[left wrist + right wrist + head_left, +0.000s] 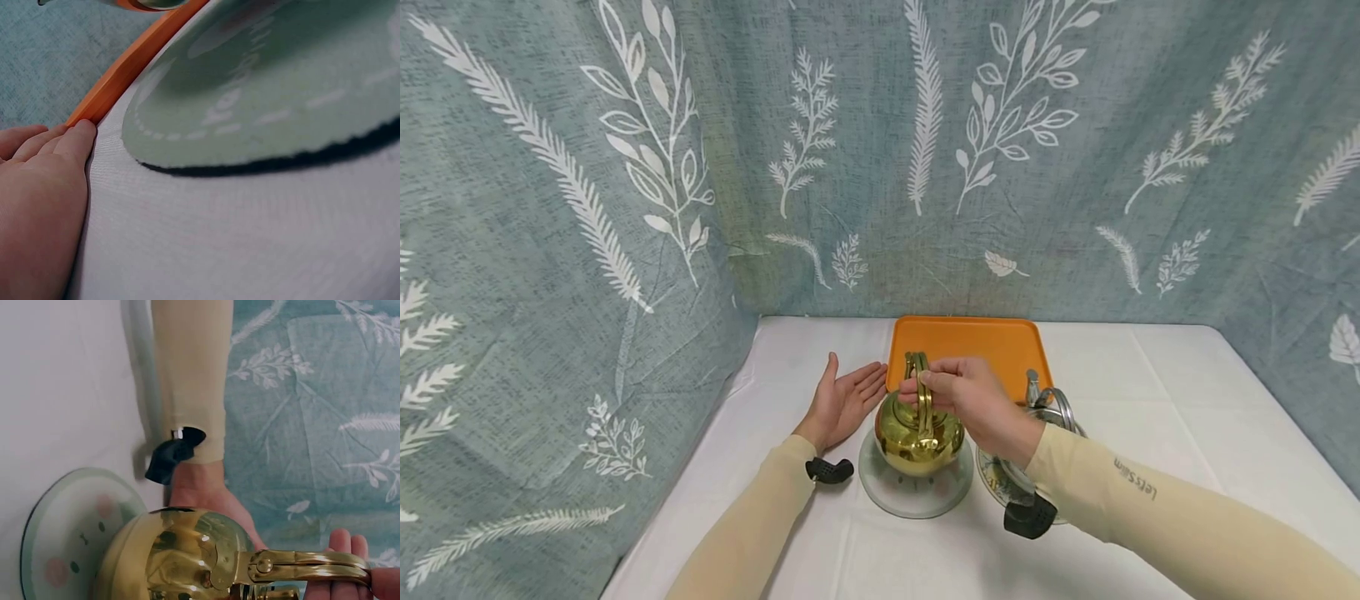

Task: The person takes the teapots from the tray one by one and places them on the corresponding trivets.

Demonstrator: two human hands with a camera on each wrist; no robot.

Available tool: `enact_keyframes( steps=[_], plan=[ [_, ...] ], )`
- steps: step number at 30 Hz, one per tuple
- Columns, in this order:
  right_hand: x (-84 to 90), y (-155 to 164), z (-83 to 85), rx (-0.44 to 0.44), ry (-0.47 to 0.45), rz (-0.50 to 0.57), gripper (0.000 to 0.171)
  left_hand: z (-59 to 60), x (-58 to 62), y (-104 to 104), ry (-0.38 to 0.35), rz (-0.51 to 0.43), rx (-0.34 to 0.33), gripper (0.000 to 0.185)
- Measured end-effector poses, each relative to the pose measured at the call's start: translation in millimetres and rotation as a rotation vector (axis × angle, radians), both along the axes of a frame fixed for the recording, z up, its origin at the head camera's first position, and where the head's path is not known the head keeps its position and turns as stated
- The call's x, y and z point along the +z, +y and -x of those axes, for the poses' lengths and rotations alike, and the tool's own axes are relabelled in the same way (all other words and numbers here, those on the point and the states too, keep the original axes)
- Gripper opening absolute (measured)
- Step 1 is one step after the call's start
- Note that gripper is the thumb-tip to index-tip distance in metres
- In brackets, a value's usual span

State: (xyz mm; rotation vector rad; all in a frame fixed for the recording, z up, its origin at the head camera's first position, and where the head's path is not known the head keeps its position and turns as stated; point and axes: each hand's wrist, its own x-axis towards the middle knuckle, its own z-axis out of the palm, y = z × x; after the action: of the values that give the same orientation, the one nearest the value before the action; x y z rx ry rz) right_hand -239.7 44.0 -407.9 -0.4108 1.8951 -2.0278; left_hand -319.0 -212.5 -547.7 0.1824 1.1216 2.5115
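Observation:
A shiny gold teapot (919,446) hangs just over a round pale green mat (917,502), apart from it as the right wrist view shows. My right hand (973,404) grips the teapot's upright handle, fingers through it and thumb across it; in the right wrist view the fingertips (340,544) show beyond the handle. My left hand (847,406) lies on the white cloth left of the teapot, fingers straight and holding nothing. Its fingertips are at the near left edge of an orange tray (966,340), seemingly touching it in the left wrist view.
A silver kettle (1060,402) stands on a round patterned mat (997,483) to the right, partly hidden by my right forearm. The white-clothed table (1180,433) is bordered by a blue-green leaf-print curtain (865,167) at the back and sides.

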Motion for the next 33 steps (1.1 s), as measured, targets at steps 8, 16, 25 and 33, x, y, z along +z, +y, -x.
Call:
enact_keyframes(
  steps=[8, 16, 25, 33],
  plan=[
    [-8.3, -1, -5.8, -0.004, -0.016, -0.025, 0.030, -2.1, -1.8, 0, -0.008, -0.001, 0.002, 0.106],
    [-11.1, -3, -9.2, -0.008, -0.016, -0.010, 0.033, 0.1, -0.7, 0, 0.013, 0.005, -0.008, 0.106],
    [-13.3, -7, -17.4, -0.019, -0.033, 0.035, 0.027, 0.2, 1.5, 0, 0.011, 0.011, -0.011, 0.106],
    [-21.4, -11, -21.6, 0.002, -0.031, 0.079, 0.027, -0.8, 0.3, 0, 0.027, 0.011, -0.010, 0.107]
  ],
)
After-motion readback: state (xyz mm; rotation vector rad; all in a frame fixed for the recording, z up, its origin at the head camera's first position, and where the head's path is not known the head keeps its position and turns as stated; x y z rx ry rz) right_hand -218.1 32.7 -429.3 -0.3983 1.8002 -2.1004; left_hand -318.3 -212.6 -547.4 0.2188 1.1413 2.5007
